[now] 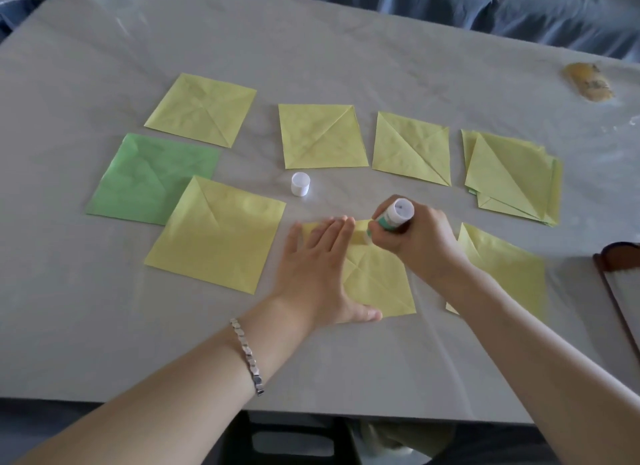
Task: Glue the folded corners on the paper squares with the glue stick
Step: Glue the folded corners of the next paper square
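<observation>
My right hand [420,234] grips a white and green glue stick [394,216], its tip pressed down on the far part of a yellow paper square [379,281] in front of me. My left hand [320,267] lies flat on that square's left half, fingers spread, pinning it to the table. The glue stick's white cap [300,184] stands upright just beyond the hands. Other creased yellow squares lie around: one to the left [216,236], one at the right [509,270] partly under my right forearm.
A green square [149,177] lies at the left under the yellow one. Three yellow squares [322,137] form a far row, with a stack [512,177] at the right end. A dark-framed object [620,291] sits at the right edge, a yellowish stain [587,81] far right.
</observation>
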### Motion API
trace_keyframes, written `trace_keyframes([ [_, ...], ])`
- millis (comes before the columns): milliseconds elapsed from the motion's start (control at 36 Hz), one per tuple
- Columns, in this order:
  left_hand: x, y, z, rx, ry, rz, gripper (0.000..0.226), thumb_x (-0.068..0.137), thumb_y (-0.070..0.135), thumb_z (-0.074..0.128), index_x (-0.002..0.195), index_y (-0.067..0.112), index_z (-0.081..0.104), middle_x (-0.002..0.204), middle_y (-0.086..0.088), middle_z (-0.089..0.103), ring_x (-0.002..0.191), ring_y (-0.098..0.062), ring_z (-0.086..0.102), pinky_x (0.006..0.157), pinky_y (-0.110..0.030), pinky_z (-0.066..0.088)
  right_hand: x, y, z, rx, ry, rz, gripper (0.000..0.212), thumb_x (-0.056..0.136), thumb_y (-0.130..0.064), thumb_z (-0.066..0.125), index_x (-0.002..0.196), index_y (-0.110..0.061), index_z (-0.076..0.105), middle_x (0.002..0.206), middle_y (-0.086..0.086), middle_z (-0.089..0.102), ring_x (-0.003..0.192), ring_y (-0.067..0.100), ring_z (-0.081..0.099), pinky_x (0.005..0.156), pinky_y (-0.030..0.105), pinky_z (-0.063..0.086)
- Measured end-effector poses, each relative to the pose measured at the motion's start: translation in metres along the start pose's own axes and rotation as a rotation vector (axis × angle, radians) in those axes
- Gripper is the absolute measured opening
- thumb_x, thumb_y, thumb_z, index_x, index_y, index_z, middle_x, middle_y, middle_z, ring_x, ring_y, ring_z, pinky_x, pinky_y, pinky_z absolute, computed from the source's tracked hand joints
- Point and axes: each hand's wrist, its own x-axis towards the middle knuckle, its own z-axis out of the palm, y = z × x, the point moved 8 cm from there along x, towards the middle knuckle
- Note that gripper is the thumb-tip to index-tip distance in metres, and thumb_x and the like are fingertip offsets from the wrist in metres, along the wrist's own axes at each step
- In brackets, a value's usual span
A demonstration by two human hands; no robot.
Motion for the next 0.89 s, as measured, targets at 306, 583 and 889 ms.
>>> trace_keyframes([
  [306,0.001,-0.001,0.003,0.003,-0.013,0.005,0.122,0.067,0.077,0.055,0.149,0.021,-0.015,0.157,0.009,-0.014,0.143,-0.006,-0.017,0.115,-0.044,-0.012,-0.052,0.014,-0.002,-0.019,-0.121,0.079,0.017,0.070,-0.017,0.072,0.068,-0.024,0.058,0.068,0.000,0.061,0.051,0.008,0.045,0.051,0.023,0.041],
  [583,0.003,0.000,0.006,0.031,-0.079,-0.007,0.119,0.069,0.077,0.055,0.149,0.022,-0.015,0.156,0.009,-0.019,0.142,-0.008,-0.021,0.115,-0.046,-0.014,-0.020,0.011,-0.006,-0.002,-0.051,0.048,0.015,0.072,-0.014,0.072,0.068,-0.018,0.058,0.063,0.005,0.060,0.052,0.006,0.043,0.050,0.012,0.036],
  [889,0.007,0.004,0.005,0.086,-0.139,0.000,0.113,0.070,0.077,0.054,0.148,0.032,-0.015,0.156,0.005,-0.018,0.143,-0.014,-0.019,0.114,-0.049,-0.013,-0.014,0.009,-0.011,-0.056,-0.019,0.044,0.012,0.072,-0.016,0.070,0.069,-0.018,0.059,0.060,0.002,0.057,0.051,0.007,0.042,0.048,0.015,0.036],
])
